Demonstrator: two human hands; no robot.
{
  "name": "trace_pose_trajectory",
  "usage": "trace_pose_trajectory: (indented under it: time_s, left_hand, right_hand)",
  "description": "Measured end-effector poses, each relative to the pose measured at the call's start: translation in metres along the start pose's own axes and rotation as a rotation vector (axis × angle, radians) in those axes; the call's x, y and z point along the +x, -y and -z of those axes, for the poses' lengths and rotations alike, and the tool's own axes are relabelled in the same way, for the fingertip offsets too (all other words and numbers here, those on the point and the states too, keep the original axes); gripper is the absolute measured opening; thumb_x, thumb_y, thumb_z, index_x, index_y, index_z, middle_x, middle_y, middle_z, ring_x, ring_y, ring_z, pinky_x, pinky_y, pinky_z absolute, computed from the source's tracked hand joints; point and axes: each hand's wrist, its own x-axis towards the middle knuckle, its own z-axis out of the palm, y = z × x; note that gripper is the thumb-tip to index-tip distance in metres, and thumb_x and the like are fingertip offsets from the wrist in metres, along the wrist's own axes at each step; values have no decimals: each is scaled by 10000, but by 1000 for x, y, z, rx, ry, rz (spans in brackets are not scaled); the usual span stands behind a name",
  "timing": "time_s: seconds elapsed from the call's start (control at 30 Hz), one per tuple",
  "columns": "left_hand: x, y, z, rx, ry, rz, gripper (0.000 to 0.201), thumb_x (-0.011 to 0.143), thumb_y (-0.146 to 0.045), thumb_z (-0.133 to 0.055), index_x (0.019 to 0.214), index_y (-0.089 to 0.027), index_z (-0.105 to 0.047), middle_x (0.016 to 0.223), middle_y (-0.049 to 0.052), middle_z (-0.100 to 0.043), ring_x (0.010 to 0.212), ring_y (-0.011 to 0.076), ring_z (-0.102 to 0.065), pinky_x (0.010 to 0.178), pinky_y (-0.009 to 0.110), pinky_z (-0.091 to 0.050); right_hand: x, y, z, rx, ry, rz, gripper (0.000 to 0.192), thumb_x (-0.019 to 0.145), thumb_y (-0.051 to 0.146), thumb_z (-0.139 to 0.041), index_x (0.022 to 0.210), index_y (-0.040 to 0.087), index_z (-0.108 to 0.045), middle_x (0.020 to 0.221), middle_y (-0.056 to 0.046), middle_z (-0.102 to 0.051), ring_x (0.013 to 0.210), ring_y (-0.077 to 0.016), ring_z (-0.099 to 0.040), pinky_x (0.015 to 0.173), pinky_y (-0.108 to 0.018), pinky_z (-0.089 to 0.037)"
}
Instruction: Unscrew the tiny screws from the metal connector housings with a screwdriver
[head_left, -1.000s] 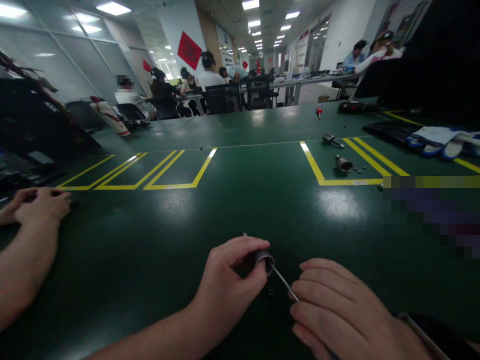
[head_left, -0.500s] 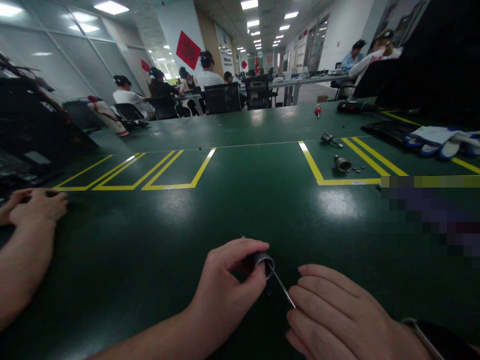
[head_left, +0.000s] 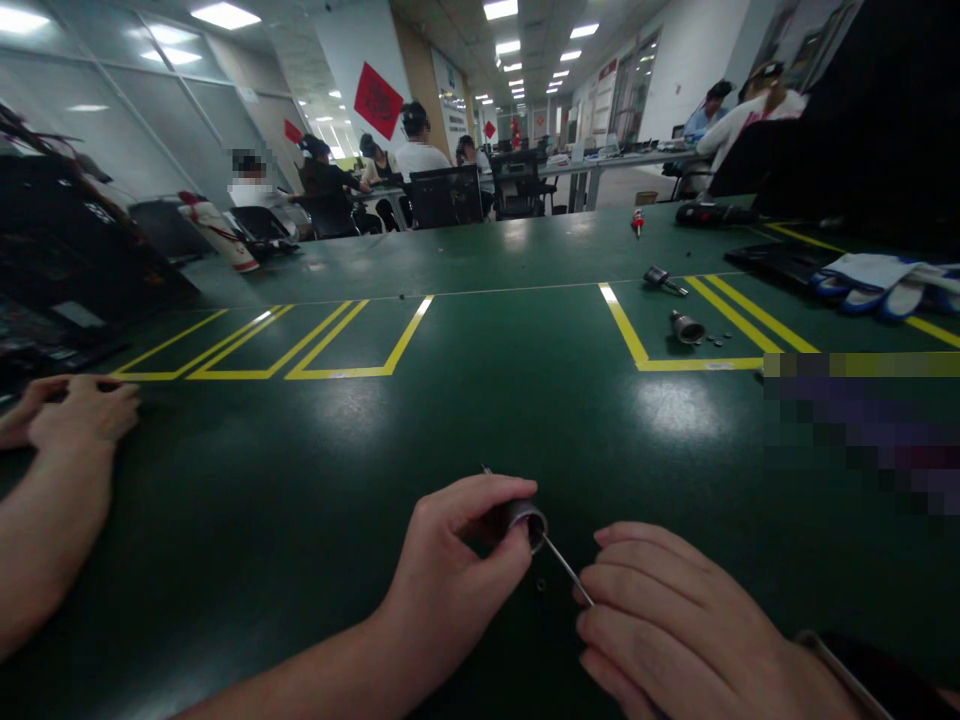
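Note:
My left hand (head_left: 463, 555) is closed round a hollow grey metal cylinder (head_left: 529, 520), thumb and fingers on its wall, its open end facing right. Into that opening runs the tip of a thin metal rod (head_left: 568, 568), slanting down to the right. My right hand (head_left: 675, 620) has closed fingers about the rod's other end, and whatever part lies inside the palm is hidden. A small dark ring-like piece (head_left: 541, 585) lies on the green table (head_left: 300, 560) just below the cylinder. Another thin tip (head_left: 486, 469) pokes out behind my left fingers.
At the back right lie a metal cup-shaped part (head_left: 686, 327) with several small pieces, a metal part with a shaft (head_left: 664, 281), a red screwdriver (head_left: 637, 223), a dark power tool (head_left: 715, 214) and gloves (head_left: 885, 280). A co-worker's hands (head_left: 82, 415) rest at the left edge.
My right hand has shifted very slightly with the rod, whose tip remains in the cylinder. My left hand keeps nearly the same place and grip.

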Motion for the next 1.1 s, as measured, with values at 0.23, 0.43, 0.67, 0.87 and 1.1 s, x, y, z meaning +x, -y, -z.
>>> trace_pose_trajectory:
  time_s: [0.23, 0.43, 0.67, 0.87, 1.1]
  left_hand:
    - [-1, -1, 1, -11, 3, -14, 234, 693, -116, -548, 855, -173, -707, 794, 43, -719, 680, 145, -664, 604, 235, -559]
    - [2, -1, 4, -46, 8, 46, 227, 690, -115, -561, 855, -179, -704, 822, 41, -716, 727, 156, -662, 645, 253, -559]
    - [5, 1, 10, -316, 40, 151, 402, 697, -138, -640, 1094, -170, -581, 1091, 80, -657, 961, 191, -632, 846, 321, -532]
    - [7, 0, 8, -434, 48, 182, 307, 708, -131, -652, 985, -167, -523, 1101, 86, -646, 957, 183, -637, 845, 315, -535]
    - [6, -1, 6, -490, 44, 212, 292, 726, -127, -638, 986, -166, -512, 1134, 88, -632, 986, 194, -630, 855, 332, -532]
  right_hand:
    - [0, -2, -5, -17, 5, 12, 272, 899, 140, -426, 763, 178, -658, 695, -25, -695, 738, -134, -659, 839, -264, -519]
    - [8, -6, 9, 170, 34, -3, 233, 885, 148, -449, 728, 169, -620, 639, 1, -660, 642, -106, -638, 857, -261, -502]
    - [12, -23, 13, 517, 240, -512, 388, 910, 275, -407, 589, 177, -601, 596, 6, -665, 526, -107, -626, 567, -205, -544]
    - [8, -28, 6, 520, 306, -531, 383, 912, 279, -401, 612, 177, -616, 626, 5, -687, 524, -105, -641, 479, -175, -518]
    - [9, -25, 7, 348, 252, -428, 372, 902, 258, -408, 587, 202, -599, 598, 14, -673, 700, -138, -692, 511, -163, -532]
